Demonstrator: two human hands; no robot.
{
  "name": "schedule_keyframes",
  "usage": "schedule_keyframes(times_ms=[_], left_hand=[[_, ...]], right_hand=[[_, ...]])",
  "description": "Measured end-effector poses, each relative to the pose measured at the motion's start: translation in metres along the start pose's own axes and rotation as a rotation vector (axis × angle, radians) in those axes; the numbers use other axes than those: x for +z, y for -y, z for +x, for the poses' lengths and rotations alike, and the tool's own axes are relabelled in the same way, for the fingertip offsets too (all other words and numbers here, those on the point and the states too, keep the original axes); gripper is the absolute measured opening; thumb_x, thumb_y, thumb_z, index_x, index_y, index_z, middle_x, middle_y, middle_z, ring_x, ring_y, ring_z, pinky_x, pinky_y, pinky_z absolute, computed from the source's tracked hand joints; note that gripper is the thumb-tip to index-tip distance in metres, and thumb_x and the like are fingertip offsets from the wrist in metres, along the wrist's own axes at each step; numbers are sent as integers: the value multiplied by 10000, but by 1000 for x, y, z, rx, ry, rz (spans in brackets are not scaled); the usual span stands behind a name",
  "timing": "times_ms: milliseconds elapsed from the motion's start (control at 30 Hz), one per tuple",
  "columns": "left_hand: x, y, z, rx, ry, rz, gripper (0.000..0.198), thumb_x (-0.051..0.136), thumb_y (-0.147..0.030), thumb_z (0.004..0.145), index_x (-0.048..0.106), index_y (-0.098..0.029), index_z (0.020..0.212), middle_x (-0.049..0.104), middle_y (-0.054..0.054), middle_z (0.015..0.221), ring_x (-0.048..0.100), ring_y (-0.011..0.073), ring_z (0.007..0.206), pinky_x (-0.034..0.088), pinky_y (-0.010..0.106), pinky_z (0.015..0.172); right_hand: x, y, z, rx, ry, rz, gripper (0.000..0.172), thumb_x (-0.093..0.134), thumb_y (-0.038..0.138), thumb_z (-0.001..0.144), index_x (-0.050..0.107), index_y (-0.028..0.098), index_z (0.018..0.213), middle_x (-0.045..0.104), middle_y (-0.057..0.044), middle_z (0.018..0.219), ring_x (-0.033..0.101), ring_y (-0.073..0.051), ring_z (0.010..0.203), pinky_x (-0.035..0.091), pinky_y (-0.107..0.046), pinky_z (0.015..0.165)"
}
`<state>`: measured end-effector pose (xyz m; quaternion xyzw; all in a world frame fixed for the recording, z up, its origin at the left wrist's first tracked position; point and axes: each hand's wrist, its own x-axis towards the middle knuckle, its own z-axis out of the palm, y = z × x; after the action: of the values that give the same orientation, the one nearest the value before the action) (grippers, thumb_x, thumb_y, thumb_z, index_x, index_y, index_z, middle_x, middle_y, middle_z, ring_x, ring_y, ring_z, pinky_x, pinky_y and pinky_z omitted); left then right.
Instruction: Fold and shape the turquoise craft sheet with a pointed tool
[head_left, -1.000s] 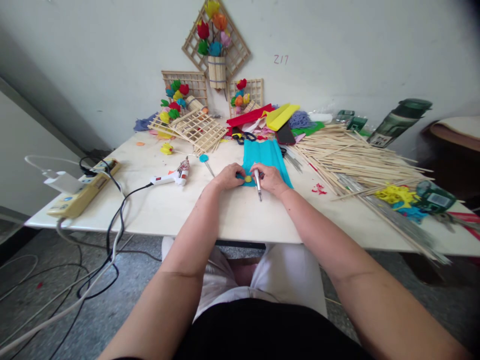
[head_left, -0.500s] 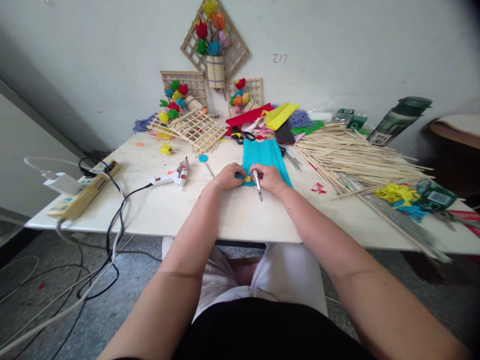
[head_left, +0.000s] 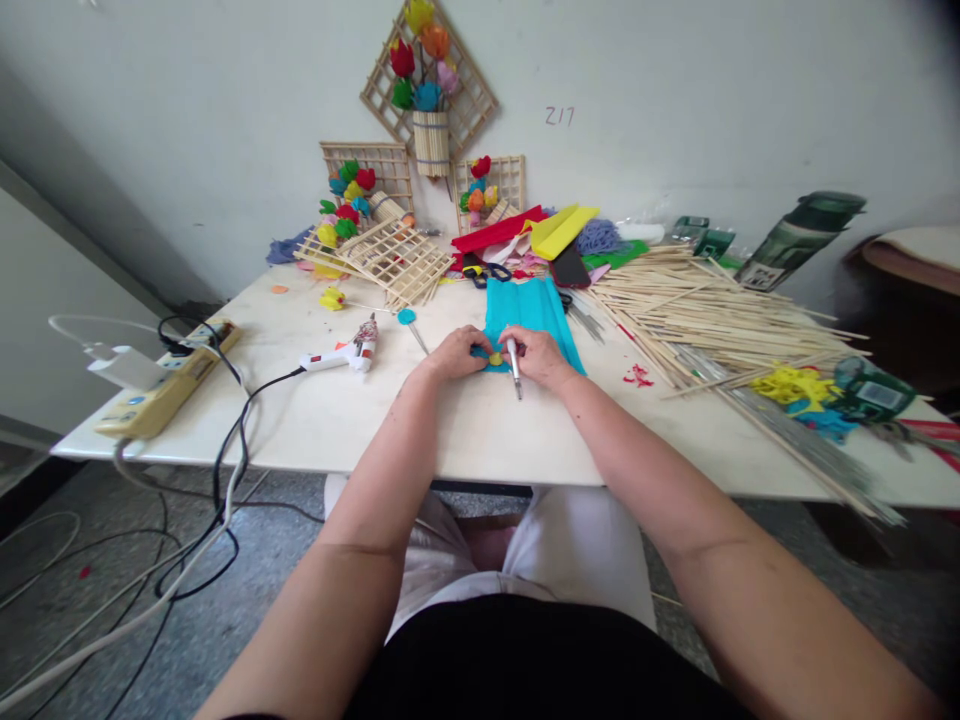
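Observation:
A folded teal sheet (head_left: 529,308) lies in the middle of the white table (head_left: 375,410). On its near edge sits a small yellow piece (head_left: 496,357). My left hand (head_left: 454,352) presses down beside that piece, fingers curled onto the sheet. My right hand (head_left: 538,354) is closed round a silver pen-like tool (head_left: 514,366), whose upper end is by the yellow piece and whose lower end points toward me.
A white glue gun (head_left: 346,352) lies left of my hands, its black cord running to a yellow power strip (head_left: 169,376) at the table's left edge. A heap of bamboo sticks (head_left: 697,315) fills the right side. Lattice frames with coloured flowers (head_left: 375,245) and foam sheets (head_left: 551,232) stand at the back.
Almost nothing: both hands stay on the teal sheet, and the tool in my right hand has shifted only slightly.

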<state>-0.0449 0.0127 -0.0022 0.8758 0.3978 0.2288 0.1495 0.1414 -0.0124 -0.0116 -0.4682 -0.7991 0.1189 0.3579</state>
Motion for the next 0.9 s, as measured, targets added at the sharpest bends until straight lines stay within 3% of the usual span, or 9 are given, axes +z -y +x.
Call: schedule_keyframes(times_ms=[500, 667, 800, 900], left_hand=[[-1, -5, 0, -69, -5, -48, 177, 622, -222, 652, 701, -167, 800, 639, 19, 883, 588, 144, 787, 478, 230, 735], [2, -11, 0, -58, -52, 34, 167, 649, -276, 662, 693, -158, 772, 633, 32, 836, 580, 153, 779, 470, 257, 764], [2, -15, 0, -64, -38, 73, 178, 641, -269, 674, 692, -157, 803, 630, 44, 855, 578, 164, 791, 465, 279, 791], [0, -16, 0, -77, -25, 77, 214, 637, -268, 677, 692, -161, 854, 623, 51, 874, 575, 170, 814, 464, 289, 811]], right_hand=[[1, -1, 1, 5, 15, 15, 237, 601, 146, 638, 650, 209, 862, 642, 10, 735, 552, -119, 638, 424, -216, 622], [3, -3, 1, 5, 17, 35, 235, 600, 158, 644, 655, 205, 868, 625, 14, 714, 538, -110, 622, 419, -210, 607], [1, -5, 1, 48, -38, 155, 215, 598, 267, 697, 653, 193, 891, 634, 3, 709, 565, -117, 626, 434, -220, 614], [-3, -3, 2, 148, -149, 306, 325, 512, 408, 781, 640, 171, 964, 639, -13, 686, 585, -122, 609, 454, -231, 613]])
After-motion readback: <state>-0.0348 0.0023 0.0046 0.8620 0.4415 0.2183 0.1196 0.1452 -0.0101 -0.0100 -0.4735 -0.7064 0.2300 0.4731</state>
